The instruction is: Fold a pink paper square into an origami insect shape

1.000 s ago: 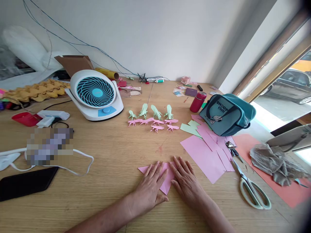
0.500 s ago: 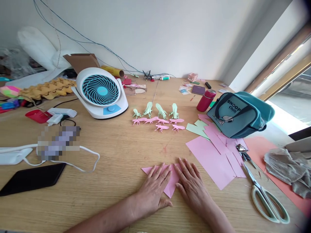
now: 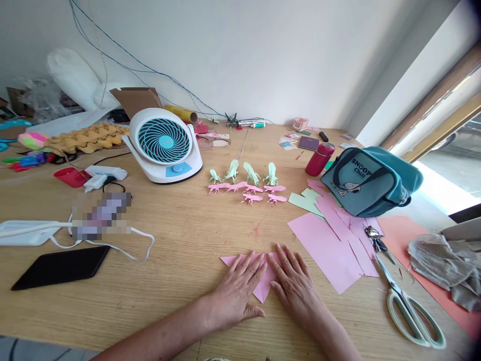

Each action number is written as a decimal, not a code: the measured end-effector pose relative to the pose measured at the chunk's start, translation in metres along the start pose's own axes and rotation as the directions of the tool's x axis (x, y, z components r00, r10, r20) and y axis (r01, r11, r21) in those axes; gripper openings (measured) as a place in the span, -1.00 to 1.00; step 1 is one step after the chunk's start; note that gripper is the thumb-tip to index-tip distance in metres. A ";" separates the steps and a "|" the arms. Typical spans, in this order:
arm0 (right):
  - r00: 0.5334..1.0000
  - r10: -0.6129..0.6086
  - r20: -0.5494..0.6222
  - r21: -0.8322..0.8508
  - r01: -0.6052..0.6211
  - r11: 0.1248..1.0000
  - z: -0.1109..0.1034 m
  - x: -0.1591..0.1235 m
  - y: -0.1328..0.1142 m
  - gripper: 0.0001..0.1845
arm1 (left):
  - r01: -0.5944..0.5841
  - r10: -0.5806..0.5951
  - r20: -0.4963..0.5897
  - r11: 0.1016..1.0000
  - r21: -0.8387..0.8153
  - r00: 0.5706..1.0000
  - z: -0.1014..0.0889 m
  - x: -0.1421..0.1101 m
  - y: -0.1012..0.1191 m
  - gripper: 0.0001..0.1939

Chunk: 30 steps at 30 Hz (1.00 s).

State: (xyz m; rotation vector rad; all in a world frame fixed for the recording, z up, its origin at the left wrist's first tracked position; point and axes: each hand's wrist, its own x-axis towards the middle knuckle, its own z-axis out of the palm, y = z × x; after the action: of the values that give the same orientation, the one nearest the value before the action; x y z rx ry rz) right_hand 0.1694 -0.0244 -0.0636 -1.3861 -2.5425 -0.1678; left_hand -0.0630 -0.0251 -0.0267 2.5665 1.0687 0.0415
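Observation:
A folded pink sheet of paper point(image 3: 264, 287) lies on the wooden table at the front, its point toward me. My left hand point(image 3: 240, 286) rests flat on its left part, fingers stretched out and the thumb apart. On its right part my right hand point(image 3: 295, 281) lies flat too, fingers extended. Both hands hide much of the paper. Farther back stand several green folded-paper insects point(image 3: 251, 173), with several pink folded-paper insects point(image 3: 252, 198) in front of them.
Right of my hands lie pink paper sheets point(image 3: 325, 250), green paper point(image 3: 306, 201), scissors point(image 3: 408, 306) and keys point(image 3: 379, 241). A teal bag point(image 3: 364, 180) and a red flask point(image 3: 319, 159) stand behind. A fan point(image 3: 165, 145) and a black phone point(image 3: 62, 268) are at the left.
The view has shifted slightly, so the left-side things appear farther right. Both hands stay flat on the pink paper, with hardly any movement.

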 end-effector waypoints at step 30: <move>0.999 0.033 0.026 0.073 -0.035 0.997 -0.003 0.000 0.000 -0.35 | 0.057 -0.070 -0.191 0.996 -0.072 0.979 -0.001 0.001 -0.007 -0.37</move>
State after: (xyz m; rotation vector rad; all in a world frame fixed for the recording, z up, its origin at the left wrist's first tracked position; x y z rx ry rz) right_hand 0.1697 -0.0249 -0.0605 -1.4117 -2.5165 -0.0508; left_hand -0.0670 -0.0193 -0.0281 2.5071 1.1971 0.3107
